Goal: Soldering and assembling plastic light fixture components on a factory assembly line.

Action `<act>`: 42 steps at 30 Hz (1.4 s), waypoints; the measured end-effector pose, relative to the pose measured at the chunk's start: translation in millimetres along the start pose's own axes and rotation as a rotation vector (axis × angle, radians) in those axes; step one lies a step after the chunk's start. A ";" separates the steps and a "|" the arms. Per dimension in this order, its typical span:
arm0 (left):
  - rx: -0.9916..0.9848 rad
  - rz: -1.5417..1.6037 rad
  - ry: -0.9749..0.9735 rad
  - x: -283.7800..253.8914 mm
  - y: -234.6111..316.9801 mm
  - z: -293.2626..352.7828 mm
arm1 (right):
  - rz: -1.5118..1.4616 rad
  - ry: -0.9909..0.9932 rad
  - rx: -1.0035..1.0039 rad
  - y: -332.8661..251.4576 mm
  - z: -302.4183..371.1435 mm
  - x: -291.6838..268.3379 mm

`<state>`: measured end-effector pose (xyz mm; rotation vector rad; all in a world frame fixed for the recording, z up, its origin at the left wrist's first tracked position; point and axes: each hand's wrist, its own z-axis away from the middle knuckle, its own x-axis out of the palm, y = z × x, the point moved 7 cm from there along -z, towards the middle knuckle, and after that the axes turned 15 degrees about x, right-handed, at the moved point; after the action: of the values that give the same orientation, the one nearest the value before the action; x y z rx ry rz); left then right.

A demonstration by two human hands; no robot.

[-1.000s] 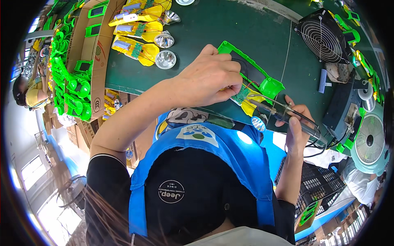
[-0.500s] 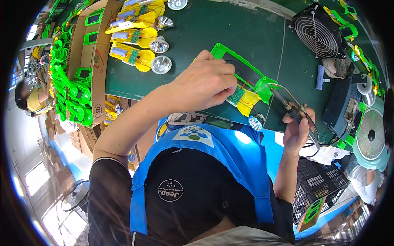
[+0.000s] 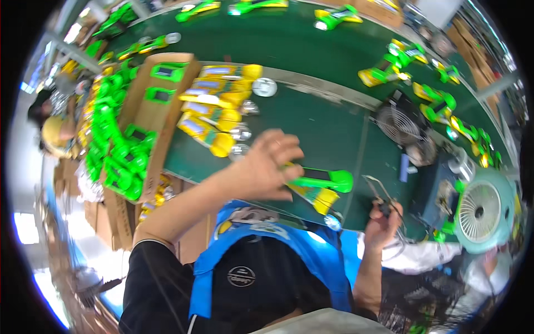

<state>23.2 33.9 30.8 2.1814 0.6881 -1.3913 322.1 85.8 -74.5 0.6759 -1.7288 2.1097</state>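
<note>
My left hand [image 3: 266, 166], blurred, has its fingers spread over the left end of a green plastic casing [image 3: 337, 181] with a dark panel. Beside that casing, on its near side, lies a yellow flashlight half [image 3: 324, 201]. A round silver reflector [image 3: 332, 222] sits at its near end, by the bench edge. My right hand [image 3: 384, 227] is closed around a soldering iron [image 3: 384, 208], whose metal tip end points up and away, to the right of the casing. Whether my left fingertips touch the casing is hard to tell.
Several yellow halves [image 3: 222, 146] with reflectors line the left of the green bench [image 3: 317, 125]. Left of them stands a cardboard box [image 3: 186, 69] among many green casings. At right are a black fan [image 3: 396, 123], a blue-grey soldering station [image 3: 433, 189] and a pale green fan [image 3: 483, 211].
My view has tilted up, showing more of the far bench. The green casing now lies turned panel side up. My left fingers have spread apart, and the soldering iron has drawn away from the casing.
</note>
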 end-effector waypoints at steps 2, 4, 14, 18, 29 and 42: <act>-0.042 0.023 -0.024 14.2 14.3 19.8 | -0.024 -0.051 0.001 1.2 -5.0 -4.4; -0.067 -0.006 0.046 26.8 17.2 23.4 | -0.006 -0.064 -0.007 -6.0 -5.9 -7.6; -0.407 -0.223 0.478 9.8 -173.0 -67.7 | 0.120 -0.027 -0.051 -4.9 4.0 3.2; -0.845 -0.210 0.378 49.5 -264.6 -68.6 | 0.120 -0.035 -0.092 -2.0 -0.5 13.4; -0.487 -0.617 0.285 -139.3 -70.1 85.7 | 0.193 0.016 -0.209 1.5 -4.4 -30.7; -0.816 -0.490 -0.646 -171.7 -69.5 334.9 | 1.453 0.232 -0.571 -19.3 -31.1 -44.4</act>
<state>-313.0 -147.7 52.4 0.8965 1.2771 -1.5357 364.6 122.1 -87.9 -1.3074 -2.8302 1.8670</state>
